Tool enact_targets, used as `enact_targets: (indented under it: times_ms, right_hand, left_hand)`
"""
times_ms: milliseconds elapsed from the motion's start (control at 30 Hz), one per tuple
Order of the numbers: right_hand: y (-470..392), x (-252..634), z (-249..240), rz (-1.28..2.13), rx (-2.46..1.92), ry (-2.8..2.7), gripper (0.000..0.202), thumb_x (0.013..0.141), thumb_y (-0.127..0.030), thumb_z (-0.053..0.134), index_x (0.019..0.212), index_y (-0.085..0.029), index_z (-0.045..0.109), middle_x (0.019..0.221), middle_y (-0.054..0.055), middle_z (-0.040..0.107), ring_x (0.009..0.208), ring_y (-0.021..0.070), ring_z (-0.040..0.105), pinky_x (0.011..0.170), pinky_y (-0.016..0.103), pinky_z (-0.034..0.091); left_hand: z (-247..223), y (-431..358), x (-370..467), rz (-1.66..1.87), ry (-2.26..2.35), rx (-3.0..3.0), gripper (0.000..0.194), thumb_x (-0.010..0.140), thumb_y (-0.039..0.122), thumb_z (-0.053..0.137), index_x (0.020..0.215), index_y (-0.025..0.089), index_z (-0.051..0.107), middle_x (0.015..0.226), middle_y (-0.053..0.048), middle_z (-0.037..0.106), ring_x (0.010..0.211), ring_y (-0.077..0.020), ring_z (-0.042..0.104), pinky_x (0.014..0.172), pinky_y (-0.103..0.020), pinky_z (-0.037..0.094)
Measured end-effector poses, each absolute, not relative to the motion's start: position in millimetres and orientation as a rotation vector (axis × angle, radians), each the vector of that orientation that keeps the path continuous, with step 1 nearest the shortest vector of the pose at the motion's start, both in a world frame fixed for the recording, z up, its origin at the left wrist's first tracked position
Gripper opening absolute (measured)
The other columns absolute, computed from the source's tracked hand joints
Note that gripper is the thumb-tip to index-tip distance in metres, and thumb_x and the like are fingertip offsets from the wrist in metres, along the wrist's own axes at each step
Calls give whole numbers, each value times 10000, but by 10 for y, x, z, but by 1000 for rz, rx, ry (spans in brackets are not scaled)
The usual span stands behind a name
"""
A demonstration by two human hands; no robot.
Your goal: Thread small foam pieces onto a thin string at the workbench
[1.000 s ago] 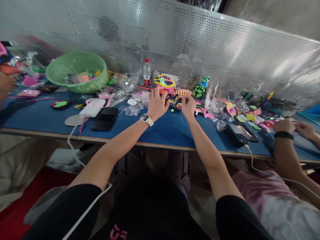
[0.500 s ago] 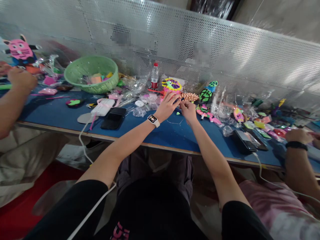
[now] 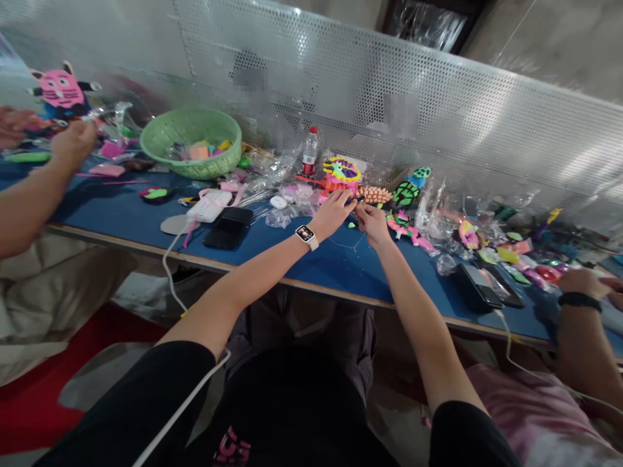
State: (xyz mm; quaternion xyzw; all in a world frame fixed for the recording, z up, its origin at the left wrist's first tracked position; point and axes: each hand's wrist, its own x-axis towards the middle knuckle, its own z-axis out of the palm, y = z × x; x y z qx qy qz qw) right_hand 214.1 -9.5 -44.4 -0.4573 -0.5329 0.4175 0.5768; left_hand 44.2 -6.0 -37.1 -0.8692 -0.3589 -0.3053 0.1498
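My left hand, with a watch on its wrist, is closed, its fingers bent round a small dark piece that is mostly hidden. Beside it, almost touching, my right hand is pinched; what its fingertips hold is too small to make out. Just behind both hands lie a tan, knobbly piece and a clay-like figure with a yellow and purple frill. A tiny green bit rests on the blue table between my wrists.
A green basket with coloured pieces and a red-capped bottle stand behind, before a perforated metal panel. Left lie a phone and a cabled white device; right, a black device. Co-workers' hands are at both sides.
My left hand's fingers, stretched out before, are now bent in round the dark piece. My right hand stays pinched beside it. The view has shifted slightly; the left co-worker's hands have moved.
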Motion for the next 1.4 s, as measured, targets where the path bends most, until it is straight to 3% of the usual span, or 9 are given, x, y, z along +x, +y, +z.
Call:
enact_targets:
  times_ms: [100,267,400,533,733,967,1400]
  right_hand:
    - [-84,2149,-472,962,-1097,-1287,416,806,-516,899,684,-214,639,536,-48,541,391,61,297,394,251,187]
    - [-73,2201,-516,856,-1127,-1402,497,760,-667,861,701,-228,635,534,-54,530,423,78,314,419,256,215]
    - [-95,2262,-500,638,-1101,-1557,501,707,-697,839,698,-224,672,599,-4,627,535,131,483,500,274,369]
    - [-109,2298,-482,533,-1118,-1599,420,751,-625,815,702,-222,708,627,22,675,602,171,581,564,299,461]
    - [-109,2318,-490,547,-1112,-1592,307,785,-484,825,692,-206,733,613,20,689,591,168,592,567,290,466]
    - [-94,2330,-484,544,-1104,-1604,291,770,-468,828,687,-206,733,604,16,684,586,166,588,562,286,453]
    - [-103,2308,-508,578,-1087,-1596,456,715,-648,856,657,-217,721,624,31,691,607,174,581,578,306,439]
  left_hand:
    - [-365,-55,423,-837,-1038,-2519,391,1119,109,464,1415,114,719,1381,-179,699,1373,-309,619,1180,-456,519]
    - [-397,-1,411,-826,-1060,-2593,295,1116,149,538,1260,130,795,1293,-165,737,1294,-295,638,1113,-430,510]
    - [-442,131,384,-946,-1020,-2706,261,1128,218,563,1122,180,822,1137,-127,778,1149,-274,671,1035,-419,495]
    - [-461,212,348,-1056,-963,-2835,176,1097,195,622,1117,188,796,1098,-106,794,1079,-257,678,984,-399,486]
    - [-452,177,347,-1138,-944,-2891,101,1069,176,647,1050,186,746,1097,-116,779,1091,-265,671,987,-397,479]
    - [-464,181,363,-1149,-924,-2885,95,1064,180,648,1039,182,739,1091,-123,771,1103,-276,677,1007,-420,489]
    - [-472,170,331,-1087,-959,-2875,101,1064,184,645,1039,196,742,1082,-103,776,1077,-270,655,997,-402,463]
